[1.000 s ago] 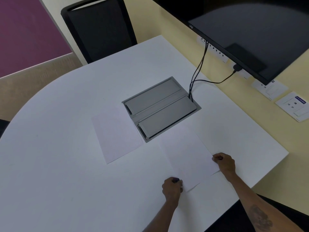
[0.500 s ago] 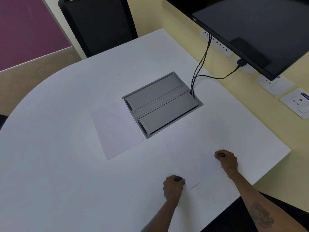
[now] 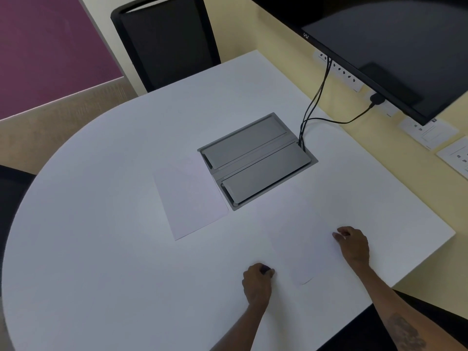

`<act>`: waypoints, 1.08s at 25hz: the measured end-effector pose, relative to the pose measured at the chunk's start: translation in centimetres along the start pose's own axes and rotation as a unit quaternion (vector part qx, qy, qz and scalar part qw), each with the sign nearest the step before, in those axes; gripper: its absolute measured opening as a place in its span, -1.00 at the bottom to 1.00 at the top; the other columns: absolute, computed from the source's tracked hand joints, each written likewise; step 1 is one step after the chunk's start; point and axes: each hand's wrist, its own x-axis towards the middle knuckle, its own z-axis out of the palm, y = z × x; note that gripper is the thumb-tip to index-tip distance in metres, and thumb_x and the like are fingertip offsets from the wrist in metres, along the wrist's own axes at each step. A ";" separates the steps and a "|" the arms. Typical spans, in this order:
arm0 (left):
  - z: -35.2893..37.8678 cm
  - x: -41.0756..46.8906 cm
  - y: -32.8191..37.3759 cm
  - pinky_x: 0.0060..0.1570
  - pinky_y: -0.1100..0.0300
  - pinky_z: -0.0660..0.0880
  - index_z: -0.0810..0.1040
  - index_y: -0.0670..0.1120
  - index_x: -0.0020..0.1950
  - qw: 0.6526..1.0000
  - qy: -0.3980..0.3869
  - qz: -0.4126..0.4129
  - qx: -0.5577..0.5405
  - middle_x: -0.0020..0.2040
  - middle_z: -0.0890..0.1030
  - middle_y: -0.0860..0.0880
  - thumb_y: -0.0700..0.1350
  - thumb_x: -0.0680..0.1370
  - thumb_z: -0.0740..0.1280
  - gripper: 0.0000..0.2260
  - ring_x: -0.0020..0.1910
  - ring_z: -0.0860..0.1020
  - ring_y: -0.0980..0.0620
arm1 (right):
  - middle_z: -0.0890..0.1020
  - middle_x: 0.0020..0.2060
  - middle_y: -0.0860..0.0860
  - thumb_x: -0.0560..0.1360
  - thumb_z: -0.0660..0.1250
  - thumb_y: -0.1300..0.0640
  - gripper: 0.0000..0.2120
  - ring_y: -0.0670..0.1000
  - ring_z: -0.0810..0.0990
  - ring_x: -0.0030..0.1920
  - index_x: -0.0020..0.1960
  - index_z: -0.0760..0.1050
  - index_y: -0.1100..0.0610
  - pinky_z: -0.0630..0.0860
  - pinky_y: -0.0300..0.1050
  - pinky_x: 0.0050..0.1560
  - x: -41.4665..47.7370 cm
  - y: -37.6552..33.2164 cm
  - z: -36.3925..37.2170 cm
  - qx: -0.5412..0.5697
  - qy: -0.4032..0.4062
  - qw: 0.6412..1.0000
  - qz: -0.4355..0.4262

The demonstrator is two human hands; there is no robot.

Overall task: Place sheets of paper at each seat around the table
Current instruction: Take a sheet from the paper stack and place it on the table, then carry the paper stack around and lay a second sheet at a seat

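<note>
Far left, dark chair edge (image 3: 10, 198) tucked against the rounded rim of the white surface (image 3: 101, 249). Behind, black mesh office chair (image 3: 164, 39) pulled up to the far edge. Left of centre, one sheet of paper (image 3: 190, 198) lying flat, its corner touching the grey cable box (image 3: 255, 160) sunk into the surface, both lids down. Near front edge, left hand (image 3: 257, 282) curled into a loose fist, knuckles up, resting just beside a second sheet (image 3: 304, 249), barely distinguishable from the white top; whether pinching its edge, cannot tell. Right hand (image 3: 353, 245) curled likewise, fingertips down at the sheet's right edge. Black cables (image 3: 316, 102) rising to the wall-mounted monitor (image 3: 392, 41).
</note>
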 end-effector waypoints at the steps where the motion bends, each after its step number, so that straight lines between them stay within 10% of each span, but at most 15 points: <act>1: -1.2 0.3 -0.3 -0.04 0.12 0.63 0.70 -0.06 -0.04 1.000 0.014 0.009 -0.005 -0.12 0.74 -0.01 -0.07 0.51 0.41 -0.89 -0.13 0.70 -0.04 | 0.62 0.08 0.25 0.52 0.42 0.20 -0.77 0.24 0.60 0.12 0.14 0.61 0.27 0.50 0.04 0.13 -0.7 -0.9 0.6 -0.004 0.006 1.000 -0.018; 16: -21.4 8.0 -3.6 0.19 0.06 0.43 0.56 -0.11 0.27 0.972 0.209 0.017 -0.102 0.15 0.63 -0.05 -0.09 0.60 0.31 -0.75 0.14 0.59 -0.10 | 0.57 0.20 0.18 0.58 0.30 0.26 -0.74 0.16 0.53 0.23 0.26 0.53 0.29 0.47 0.07 0.29 -12.8 -21.1 16.7 0.035 -0.111 0.982 -0.147; 27: -26.5 13.7 -2.9 0.19 0.10 0.46 0.52 -0.08 0.34 0.987 0.118 -0.053 -0.095 0.22 0.64 -0.08 -0.05 0.58 0.33 -0.66 0.22 0.58 -0.11 | 0.41 0.37 0.22 0.59 0.31 0.21 -0.56 0.21 0.38 0.38 0.42 0.37 0.30 0.39 0.10 0.38 -12.4 -27.5 22.9 0.003 -0.069 0.994 -0.088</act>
